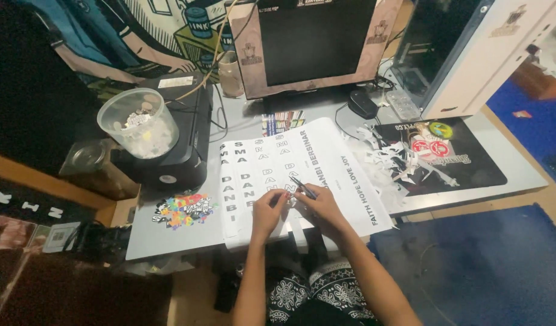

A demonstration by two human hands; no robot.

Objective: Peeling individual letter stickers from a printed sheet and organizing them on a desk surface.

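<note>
A large white sheet [326,163] with cut-out block letters lies across the grey desk [169,232] in front of me. My left hand [268,212] presses on the sheet near its lower middle, fingertips pinching at a letter. Beside it, touching, my right hand [321,208] holds a thin dark tool [302,187], like tweezers or a craft knife, whose tip points up-left onto the lettering.
A heap of white scrap strips [386,160] lies right of the sheet on a black mat [465,163]. A clear tub of scraps [139,124] sits on a black printer [181,145] at left. A monitor [314,42], mouse [362,104] and colourful sticker [184,210] are nearby.
</note>
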